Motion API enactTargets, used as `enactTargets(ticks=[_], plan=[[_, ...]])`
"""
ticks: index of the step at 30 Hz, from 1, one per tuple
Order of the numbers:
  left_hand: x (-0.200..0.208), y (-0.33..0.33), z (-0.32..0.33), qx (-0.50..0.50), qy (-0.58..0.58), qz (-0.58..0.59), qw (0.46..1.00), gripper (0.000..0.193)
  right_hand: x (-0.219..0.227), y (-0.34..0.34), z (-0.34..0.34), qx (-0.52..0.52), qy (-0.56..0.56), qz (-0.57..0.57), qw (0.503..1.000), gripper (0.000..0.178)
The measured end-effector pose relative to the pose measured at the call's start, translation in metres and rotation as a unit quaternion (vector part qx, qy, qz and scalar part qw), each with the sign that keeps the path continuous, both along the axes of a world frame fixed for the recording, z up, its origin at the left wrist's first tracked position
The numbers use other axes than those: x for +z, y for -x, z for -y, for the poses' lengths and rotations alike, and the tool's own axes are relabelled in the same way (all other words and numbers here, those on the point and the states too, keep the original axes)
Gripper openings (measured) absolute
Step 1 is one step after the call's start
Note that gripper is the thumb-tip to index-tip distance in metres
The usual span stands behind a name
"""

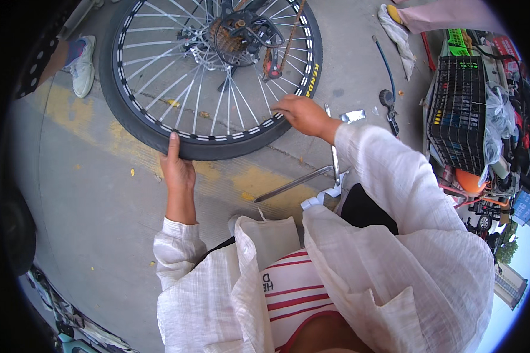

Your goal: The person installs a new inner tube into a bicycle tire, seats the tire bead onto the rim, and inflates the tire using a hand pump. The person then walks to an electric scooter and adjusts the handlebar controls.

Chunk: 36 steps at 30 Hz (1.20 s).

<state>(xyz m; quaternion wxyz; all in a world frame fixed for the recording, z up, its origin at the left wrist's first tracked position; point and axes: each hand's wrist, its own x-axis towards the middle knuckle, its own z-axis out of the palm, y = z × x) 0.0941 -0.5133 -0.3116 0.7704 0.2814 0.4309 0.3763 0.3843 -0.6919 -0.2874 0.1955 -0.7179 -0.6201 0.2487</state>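
A bicycle wheel [185,106] with a black tire, pale spokes and a black-and-white rim stands before me, seen from its side. At its hub are a rusty sprocket cluster [227,36], a black derailleur [264,32] and a rusty chain [293,29]. My left hand [179,170] grips the tire's near edge, thumb laid up against the rim and fingers hidden beneath. Farther right, my right hand [306,115] is closed on the tire and rim edge, its fingertips bent over the rim; the underside of that grip is hidden.
Metal bars [294,182] lie on the ground near my feet. To the right are a silver packet [353,116] and a hose with a black gauge [387,99]. A black wire basket [458,112] stands beyond. Another person's shoe [83,67] is at left.
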Motion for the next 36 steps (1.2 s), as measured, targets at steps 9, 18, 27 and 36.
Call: enactTargets(ticks=[9,18,27,36], plan=[[0.001,-0.005,0.05,-0.127,0.131,-0.044,0.982,0.043,0.002,0.063,-0.099,0.262,-0.007,0.137,0.955,0.013],[-0.023,0.005,0.036,-0.108,0.054,-0.037,0.992,0.029,-0.011,0.088,-0.151,0.325,-0.069,0.145,0.932,0.016],[-0.026,0.008,0.029,-0.092,0.034,-0.022,0.995,0.025,-0.022,0.082,-0.162,0.317,-0.055,0.071,0.944,0.022],[-0.032,0.014,0.025,-0.097,0.043,-0.042,0.993,0.021,-0.01,0.08,-0.177,0.347,0.034,0.031,0.937,0.018]])
